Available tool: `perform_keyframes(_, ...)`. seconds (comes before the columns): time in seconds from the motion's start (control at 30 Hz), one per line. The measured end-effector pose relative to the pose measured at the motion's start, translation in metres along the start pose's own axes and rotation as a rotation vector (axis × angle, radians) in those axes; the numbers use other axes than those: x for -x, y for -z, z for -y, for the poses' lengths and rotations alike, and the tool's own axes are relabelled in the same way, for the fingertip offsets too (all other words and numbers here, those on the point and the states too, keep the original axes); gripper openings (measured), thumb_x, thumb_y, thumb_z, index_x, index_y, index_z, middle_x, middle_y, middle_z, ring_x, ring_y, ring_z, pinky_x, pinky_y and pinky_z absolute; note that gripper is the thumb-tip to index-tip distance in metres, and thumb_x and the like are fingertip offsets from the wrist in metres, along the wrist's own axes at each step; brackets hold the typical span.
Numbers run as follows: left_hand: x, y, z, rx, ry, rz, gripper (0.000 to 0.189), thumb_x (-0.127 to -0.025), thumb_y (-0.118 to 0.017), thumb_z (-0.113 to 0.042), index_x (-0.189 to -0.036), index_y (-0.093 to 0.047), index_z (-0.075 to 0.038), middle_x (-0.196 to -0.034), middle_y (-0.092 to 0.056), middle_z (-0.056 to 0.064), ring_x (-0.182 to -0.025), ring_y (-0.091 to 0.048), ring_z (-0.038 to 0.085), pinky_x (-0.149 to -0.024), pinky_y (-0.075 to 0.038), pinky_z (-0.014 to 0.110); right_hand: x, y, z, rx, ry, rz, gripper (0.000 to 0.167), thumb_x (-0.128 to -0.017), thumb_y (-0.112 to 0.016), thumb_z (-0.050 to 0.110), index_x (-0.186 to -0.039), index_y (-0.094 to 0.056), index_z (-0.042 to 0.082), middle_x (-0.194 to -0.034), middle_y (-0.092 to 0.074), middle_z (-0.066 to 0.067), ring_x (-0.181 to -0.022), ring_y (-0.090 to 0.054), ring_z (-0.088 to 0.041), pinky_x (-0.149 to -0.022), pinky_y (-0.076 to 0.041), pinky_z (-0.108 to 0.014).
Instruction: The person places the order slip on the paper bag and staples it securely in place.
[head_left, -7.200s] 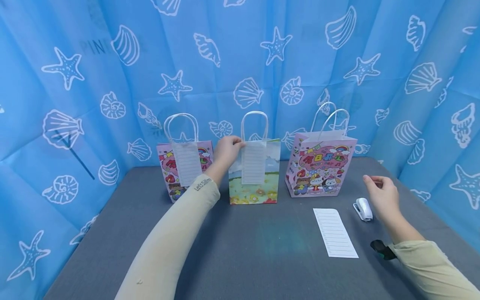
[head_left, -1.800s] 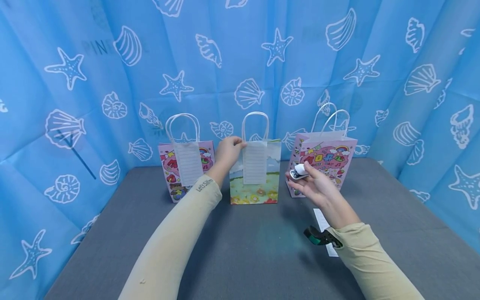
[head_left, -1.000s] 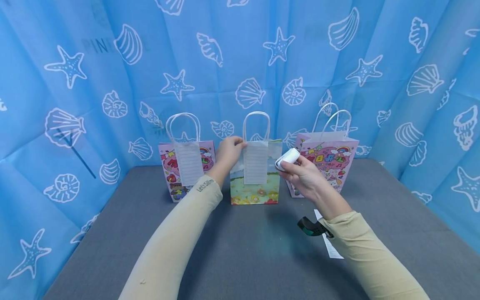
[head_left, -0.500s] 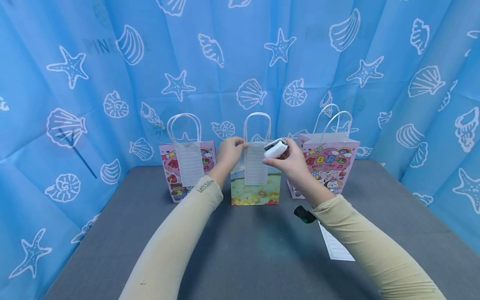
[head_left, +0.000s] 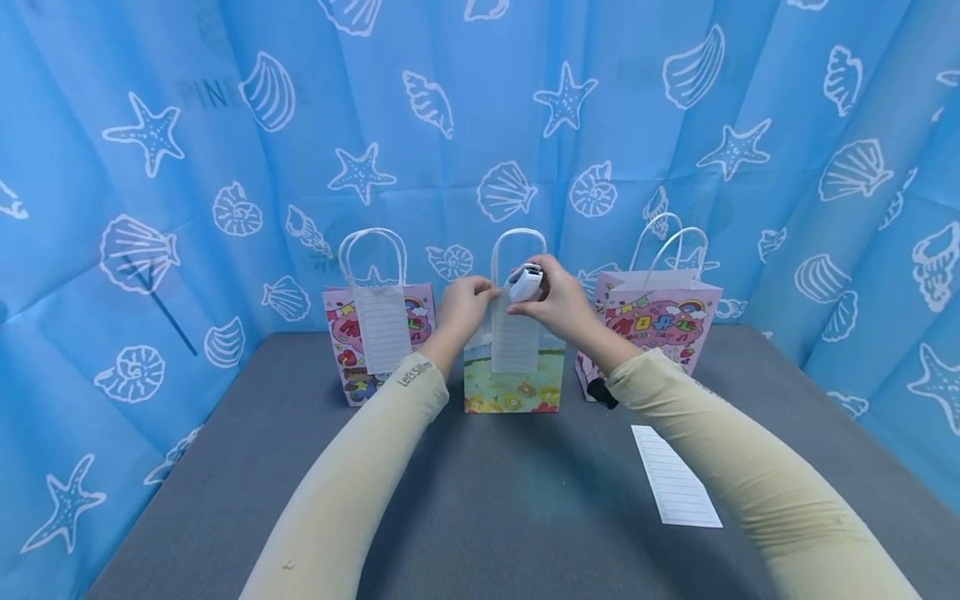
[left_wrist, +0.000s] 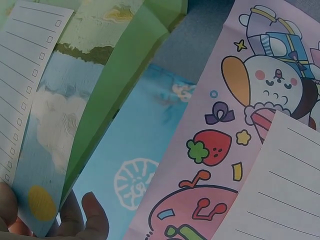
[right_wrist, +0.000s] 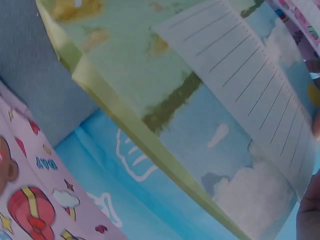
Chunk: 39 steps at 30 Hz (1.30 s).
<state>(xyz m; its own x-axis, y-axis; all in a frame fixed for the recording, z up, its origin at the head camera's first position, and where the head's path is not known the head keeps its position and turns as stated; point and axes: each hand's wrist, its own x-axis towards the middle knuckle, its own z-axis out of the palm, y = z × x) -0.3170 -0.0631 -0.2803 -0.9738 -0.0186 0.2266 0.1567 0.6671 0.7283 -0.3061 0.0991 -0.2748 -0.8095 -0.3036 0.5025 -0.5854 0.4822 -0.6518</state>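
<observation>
The middle gift bag [head_left: 513, 392], printed with a flower meadow and sky, stands upright with a lined paper slip [head_left: 514, 346] against its front. My left hand [head_left: 461, 308] pinches the bag's top edge at the slip's upper left corner; the left wrist view shows its thumb and fingers around the bag's rim [left_wrist: 42, 210]. In my right hand [head_left: 561, 304] is a small white stapler [head_left: 526, 283], held at the slip's top edge. Whether its jaws straddle the paper is hidden. The right wrist view shows the slip [right_wrist: 240, 70] lying along the bag front.
A pink cartoon gift bag [head_left: 422, 321] with a lined slip [head_left: 384, 329] on its front stands at left. Another pink bag [head_left: 660, 321] stands at right, partly behind my right arm. One loose lined slip [head_left: 675, 479] lies on the grey table [head_left: 480, 517]. A blue curtain [head_left: 480, 100] hangs behind.
The stapler lay on the table at right; my right hand has picked it up, turned it and brought it left to the middle bag's top. My left hand has kept its pinch.
</observation>
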Motion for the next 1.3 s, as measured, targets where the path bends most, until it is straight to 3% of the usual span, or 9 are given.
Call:
perform_keyframes(0.3, 0.001, 0.001, 0.001, 0.044, 0.002, 0.012, 0.024, -0.098, -0.059, -0.028, -0.113, -0.07, -0.013, -0.109, -0.069, 0.004, -0.097, -0.063, 0.019, -0.085, -0.051, 0.036, -0.019, -0.002, 0.0, 0.082, -0.077, 0.121, 0.065, -0.078, -0.08, 0.004, -0.131, -0.043, -0.004, -0.125, -0.055, -0.024, -0.116, -0.056, -0.038, -0.092, -0.049, -0.046)
perform_keyframes(0.53, 0.0, -0.002, 0.004, 0.038, -0.014, 0.003, 0.024, -0.098, -0.059, -0.027, -0.113, -0.071, -0.012, -0.107, -0.069, 0.004, -0.092, -0.062, 0.019, -0.081, -0.051, 0.036, -0.026, 0.003, -0.001, 0.129, -0.118, 0.249, 0.075, -0.079, -0.081, 0.009, -0.139, -0.038, -0.004, -0.12, -0.057, -0.023, -0.107, -0.058, -0.034, -0.087, -0.05, -0.045)
perform_keyframes(0.87, -0.001, -0.005, 0.002, -0.024, -0.004, 0.006, 0.027, -0.098, -0.058, -0.031, -0.117, -0.069, -0.015, -0.112, -0.069, 0.002, -0.099, -0.063, 0.017, -0.086, -0.05, 0.036, -0.035, 0.012, 0.0, 0.091, -0.121, 0.436, 0.072, -0.081, -0.078, 0.005, -0.138, -0.035, -0.003, -0.125, -0.053, -0.023, -0.115, -0.054, -0.036, -0.093, -0.047, -0.047)
perform_keyframes(1.13, -0.001, -0.007, 0.006, -0.011, -0.041, 0.002, 0.024, -0.098, -0.058, -0.031, -0.106, -0.071, -0.013, -0.101, -0.068, 0.002, -0.086, -0.059, 0.018, -0.076, -0.049, 0.034, -0.04, 0.007, 0.001, 0.199, -0.174, 0.417, 0.076, -0.078, -0.083, 0.011, -0.138, -0.039, -0.002, -0.118, -0.057, -0.02, -0.102, -0.058, -0.032, -0.083, -0.05, -0.043)
perform_keyframes(1.3, -0.002, -0.006, 0.008, 0.046, -0.068, 0.021, 0.024, -0.098, -0.058, -0.028, -0.11, -0.072, -0.012, -0.107, -0.069, 0.003, -0.091, -0.06, 0.018, -0.079, -0.05, 0.033, -0.041, 0.009, 0.004, 0.261, -0.152, 0.418, 0.079, -0.076, -0.085, 0.014, -0.138, -0.038, -0.002, -0.114, -0.058, -0.019, -0.098, -0.059, -0.032, -0.079, -0.051, -0.043)
